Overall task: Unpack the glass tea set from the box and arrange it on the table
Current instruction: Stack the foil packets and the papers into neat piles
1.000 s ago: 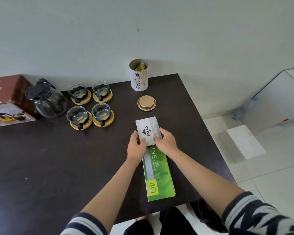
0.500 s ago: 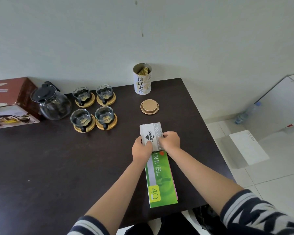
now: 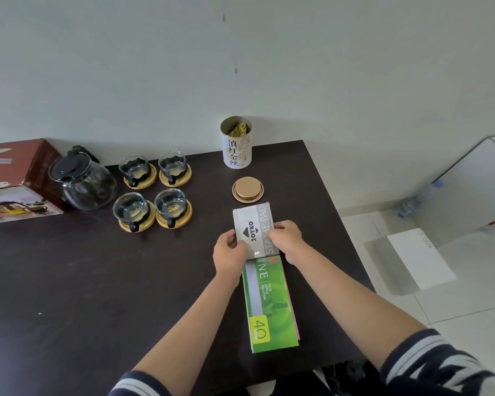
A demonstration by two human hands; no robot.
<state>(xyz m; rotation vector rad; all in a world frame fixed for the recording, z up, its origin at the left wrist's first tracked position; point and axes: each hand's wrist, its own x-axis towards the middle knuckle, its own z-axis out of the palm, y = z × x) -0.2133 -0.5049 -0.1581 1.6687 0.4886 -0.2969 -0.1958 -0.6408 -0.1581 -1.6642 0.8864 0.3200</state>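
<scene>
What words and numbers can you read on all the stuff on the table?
"JOYKO" and "STAMP PAD": grey box gripped by the left hand and right hand.
"INE", "YOUR OFFICE SOLUTION", "40": green folder under it.
"滇红金丝": open tea tin.
Writing on the red box: too blurred to read.
Marks on the white sheet on the floor: unclear.

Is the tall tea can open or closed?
Open. The tea can stands upright with no top on; yellow packets show inside. Its round gold lid lies on the table in front of it.
</scene>
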